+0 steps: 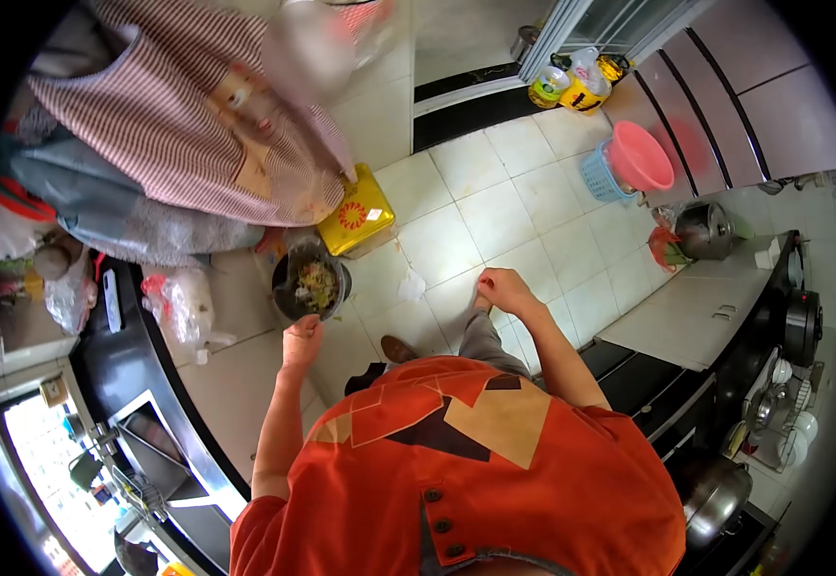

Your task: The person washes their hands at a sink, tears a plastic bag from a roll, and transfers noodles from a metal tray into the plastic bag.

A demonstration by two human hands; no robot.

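My left hand point(303, 340) is closed, knuckles up, and overlaps the near edge of a dark waste bin point(340, 288) in this view. Food scraps point(315, 284) fill the bin; whether the hand touches its rim I cannot tell. Fingers curled in, my right hand point(503, 290) is held over the tiled floor, above my foot. Nothing shows in either fist. Beside the bin stands a yellow tin point(358, 213) with a red emblem. A small white scrap point(412, 284) lies on the tiles between my hands.
Striped cloth point(188, 115) hangs at upper left. A black counter with a phone point(112, 300) and sink runs along my left. Cabinets, a steel pot point(718, 499) and a dish rack point(773, 422) are on the right. Ahead stand a pink basin point(641, 156), a blue basket point(598, 177) and oil bottles point(581, 86).
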